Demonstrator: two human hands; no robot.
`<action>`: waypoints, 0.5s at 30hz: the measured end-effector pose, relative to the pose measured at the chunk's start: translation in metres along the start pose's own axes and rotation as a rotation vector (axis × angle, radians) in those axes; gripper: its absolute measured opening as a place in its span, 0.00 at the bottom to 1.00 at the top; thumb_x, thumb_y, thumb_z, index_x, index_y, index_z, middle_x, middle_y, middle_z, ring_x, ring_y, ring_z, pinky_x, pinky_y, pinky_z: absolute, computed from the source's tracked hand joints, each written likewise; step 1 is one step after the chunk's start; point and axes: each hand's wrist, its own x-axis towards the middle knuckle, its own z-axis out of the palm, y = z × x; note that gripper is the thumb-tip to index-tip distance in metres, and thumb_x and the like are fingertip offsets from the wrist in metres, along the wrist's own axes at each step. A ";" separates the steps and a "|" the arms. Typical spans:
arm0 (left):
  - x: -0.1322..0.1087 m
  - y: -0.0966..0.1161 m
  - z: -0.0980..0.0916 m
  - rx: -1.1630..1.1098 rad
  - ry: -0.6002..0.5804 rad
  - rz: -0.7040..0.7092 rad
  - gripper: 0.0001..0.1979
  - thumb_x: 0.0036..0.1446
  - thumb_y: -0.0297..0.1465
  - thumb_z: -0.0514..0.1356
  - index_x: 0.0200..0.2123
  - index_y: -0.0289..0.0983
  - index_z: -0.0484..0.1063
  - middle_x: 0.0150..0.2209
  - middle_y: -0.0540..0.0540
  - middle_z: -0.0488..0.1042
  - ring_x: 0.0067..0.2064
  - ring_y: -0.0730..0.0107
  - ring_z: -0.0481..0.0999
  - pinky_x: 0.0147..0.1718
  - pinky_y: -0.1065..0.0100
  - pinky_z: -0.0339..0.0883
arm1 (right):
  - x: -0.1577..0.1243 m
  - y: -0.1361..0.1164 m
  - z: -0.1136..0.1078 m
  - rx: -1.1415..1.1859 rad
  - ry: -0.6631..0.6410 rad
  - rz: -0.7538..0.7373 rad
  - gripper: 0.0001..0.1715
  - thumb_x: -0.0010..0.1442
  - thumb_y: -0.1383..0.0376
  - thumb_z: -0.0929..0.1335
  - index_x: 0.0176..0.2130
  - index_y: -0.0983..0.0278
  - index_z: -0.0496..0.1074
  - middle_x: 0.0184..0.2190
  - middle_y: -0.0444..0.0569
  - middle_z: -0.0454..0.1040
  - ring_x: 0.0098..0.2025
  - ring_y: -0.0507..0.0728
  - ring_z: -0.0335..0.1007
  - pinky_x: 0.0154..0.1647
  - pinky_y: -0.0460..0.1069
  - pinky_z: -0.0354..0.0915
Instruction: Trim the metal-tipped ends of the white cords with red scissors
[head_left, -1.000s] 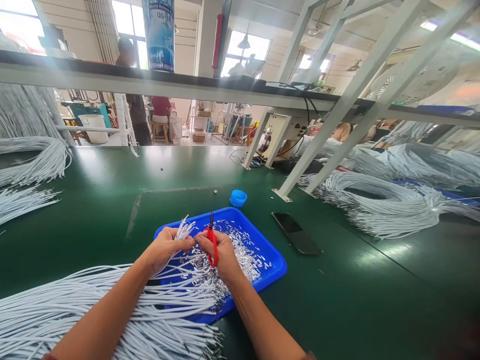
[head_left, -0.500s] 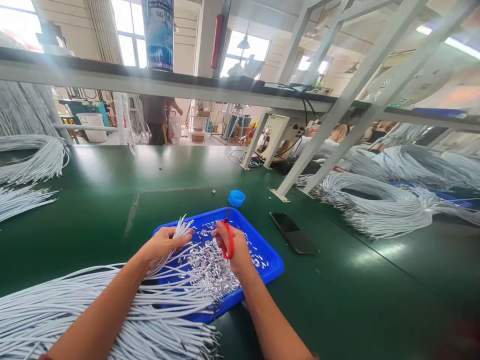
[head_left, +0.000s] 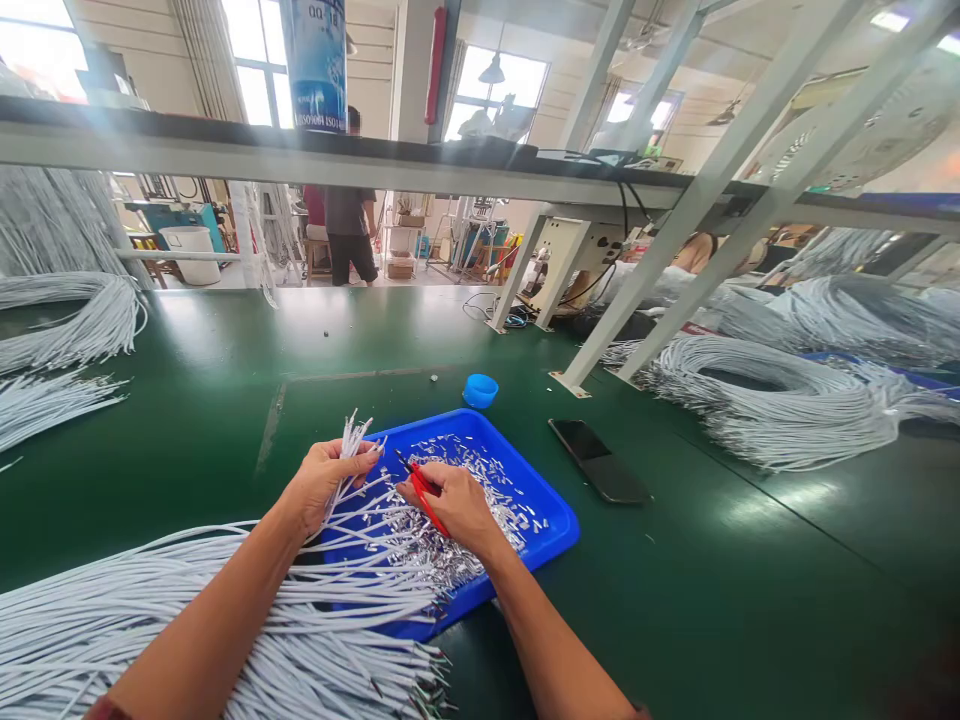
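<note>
My left hand (head_left: 336, 478) is closed around a small bunch of white cables (head_left: 354, 437), their cut ends poking up past the fingers. Red-handled nippers (head_left: 426, 498) sit in my right hand (head_left: 459, 505), their dark jaws pointing up and left toward the cable ends, a short gap apart. Both hands are over a blue tray (head_left: 559, 530) strewn with small silvery pieces (head_left: 499, 490). A thick spread of white cables (head_left: 330, 640) lies under my left forearm, with several ends reaching across the tray's near left part.
A blue cap (head_left: 481, 391) stands behind the tray, and a dark phone (head_left: 600, 462) lies to its right. Coiled cable bundles (head_left: 780, 400) rest at the right, others (head_left: 82, 310) at the left. Slanted metal posts (head_left: 660, 270) carry a shelf (head_left: 420, 175). Someone (head_left: 350, 225) stands beyond the table.
My right hand has turned and moved slightly left and down, bringing the nippers' jaws toward the bunch. The left hand still grips its cables. The background person has shifted right.
</note>
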 end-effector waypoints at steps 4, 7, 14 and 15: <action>0.000 0.000 0.001 0.103 0.005 0.048 0.14 0.36 0.33 0.70 0.28 0.32 0.76 0.17 0.54 0.67 0.19 0.81 0.62 0.18 0.78 0.54 | 0.000 0.001 0.002 0.052 -0.001 -0.031 0.25 0.53 0.51 0.64 0.14 0.64 0.59 0.15 0.40 0.57 0.20 0.49 0.51 0.21 0.45 0.42; 0.000 -0.001 0.002 0.177 0.028 0.066 0.15 0.36 0.34 0.70 0.29 0.33 0.76 0.18 0.53 0.69 0.20 0.80 0.63 0.20 0.76 0.56 | 0.000 0.003 0.003 0.101 -0.002 -0.049 0.25 0.52 0.53 0.65 0.13 0.64 0.59 0.14 0.39 0.55 0.19 0.48 0.49 0.20 0.45 0.41; -0.002 -0.003 0.004 0.335 0.074 0.177 0.15 0.37 0.35 0.69 0.29 0.33 0.76 0.21 0.52 0.71 0.22 0.77 0.66 0.24 0.74 0.60 | -0.001 0.005 0.003 0.164 -0.022 -0.046 0.27 0.52 0.52 0.65 0.13 0.64 0.56 0.14 0.39 0.50 0.19 0.48 0.47 0.20 0.45 0.40; -0.002 -0.002 0.004 0.350 0.066 0.204 0.15 0.38 0.36 0.69 0.29 0.33 0.76 0.20 0.53 0.70 0.22 0.77 0.65 0.23 0.74 0.59 | -0.001 0.005 0.004 0.160 -0.020 -0.043 0.27 0.52 0.52 0.65 0.13 0.64 0.56 0.14 0.39 0.50 0.19 0.48 0.47 0.20 0.45 0.40</action>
